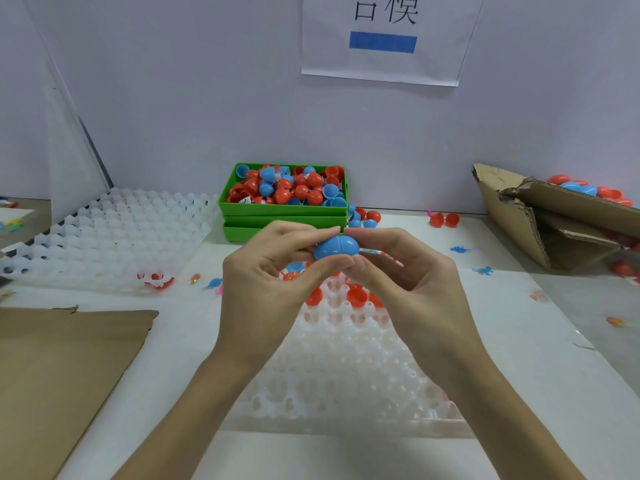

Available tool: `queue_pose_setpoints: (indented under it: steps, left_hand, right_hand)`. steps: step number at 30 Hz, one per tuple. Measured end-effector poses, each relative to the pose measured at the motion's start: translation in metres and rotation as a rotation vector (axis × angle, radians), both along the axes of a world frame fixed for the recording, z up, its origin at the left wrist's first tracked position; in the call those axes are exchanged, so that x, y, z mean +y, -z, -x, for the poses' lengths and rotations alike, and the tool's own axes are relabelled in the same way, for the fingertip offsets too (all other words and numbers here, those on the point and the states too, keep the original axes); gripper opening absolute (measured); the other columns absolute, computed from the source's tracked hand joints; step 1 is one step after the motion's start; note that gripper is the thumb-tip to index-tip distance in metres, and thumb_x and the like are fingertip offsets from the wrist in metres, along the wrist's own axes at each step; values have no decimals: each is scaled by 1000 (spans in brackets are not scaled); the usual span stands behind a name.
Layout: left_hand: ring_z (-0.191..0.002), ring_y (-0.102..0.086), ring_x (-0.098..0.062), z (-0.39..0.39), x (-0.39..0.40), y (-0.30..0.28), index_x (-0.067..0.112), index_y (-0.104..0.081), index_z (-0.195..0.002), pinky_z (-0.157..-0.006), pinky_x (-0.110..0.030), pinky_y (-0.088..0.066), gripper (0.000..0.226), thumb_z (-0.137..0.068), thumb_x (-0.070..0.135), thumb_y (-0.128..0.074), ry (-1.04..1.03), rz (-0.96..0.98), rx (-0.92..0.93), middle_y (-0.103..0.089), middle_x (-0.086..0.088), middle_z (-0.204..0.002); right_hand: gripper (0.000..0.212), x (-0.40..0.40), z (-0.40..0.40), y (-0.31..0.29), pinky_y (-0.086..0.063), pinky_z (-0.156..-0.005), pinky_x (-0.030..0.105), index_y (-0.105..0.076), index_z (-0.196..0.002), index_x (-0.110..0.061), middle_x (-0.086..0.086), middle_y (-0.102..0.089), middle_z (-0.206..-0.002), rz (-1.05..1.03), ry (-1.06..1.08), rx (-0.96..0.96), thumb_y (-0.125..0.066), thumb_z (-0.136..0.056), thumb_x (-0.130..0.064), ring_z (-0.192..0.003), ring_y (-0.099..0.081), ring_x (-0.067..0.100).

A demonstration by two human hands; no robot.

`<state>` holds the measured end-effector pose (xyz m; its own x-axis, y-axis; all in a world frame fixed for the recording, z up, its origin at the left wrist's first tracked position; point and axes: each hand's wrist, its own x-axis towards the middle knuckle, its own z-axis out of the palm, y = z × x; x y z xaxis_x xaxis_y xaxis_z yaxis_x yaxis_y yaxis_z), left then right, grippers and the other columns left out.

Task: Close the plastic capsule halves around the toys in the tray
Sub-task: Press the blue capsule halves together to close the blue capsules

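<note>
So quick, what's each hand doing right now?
Left hand: pinching the blue capsule by its left half.
Right hand: pinching the same capsule's right half.

A pale lavender-grey wall (207, 98) rose behind the far edge of the white table (519, 341), and a white paper sign (381, 64) with dark characters and a blue bar hung on it near the top. At the table's left edge a translucent side panel (65, 140) leaned up toward the wall. The light was even and soft, casting only faint shadows.
</note>
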<state>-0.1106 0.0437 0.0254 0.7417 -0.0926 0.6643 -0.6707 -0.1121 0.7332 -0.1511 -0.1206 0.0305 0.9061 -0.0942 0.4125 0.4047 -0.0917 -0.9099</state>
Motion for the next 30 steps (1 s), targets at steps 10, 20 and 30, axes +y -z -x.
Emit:
queue_pose_setpoints:
  steps: [10,20,30]
  left_hand:
    - [-130,-61,-12,2,-4,4,14,-63,-139,-108,-29,-52,52,-90,26,-76,37,-138,-71,-67,9,-136]
    - [-120,-67,-16,-4,5,0,8,-64,-134,-103,-25,-53,52,-88,26,-74,107,-180,-81,-70,1,-129]
    - [-118,-66,-6,-5,4,6,9,-69,-130,-101,-18,-51,44,-89,22,-74,-41,-220,-202,-72,6,-124]
  right_hand:
    - [24,4,-2,5,-60,-83,23,-76,-110,-19,-2,-77,-108,-299,-21,126,-75,-87,-17,-104,-74,18]
    - [25,7,-4,8,-57,-93,35,-76,-118,-9,16,-67,-132,-760,-540,409,-72,-94,-17,-124,-66,25]
    - [29,11,-3,9,-54,-102,41,-71,-126,-8,18,-63,-138,-752,-606,391,-65,-101,-22,-131,-60,29]
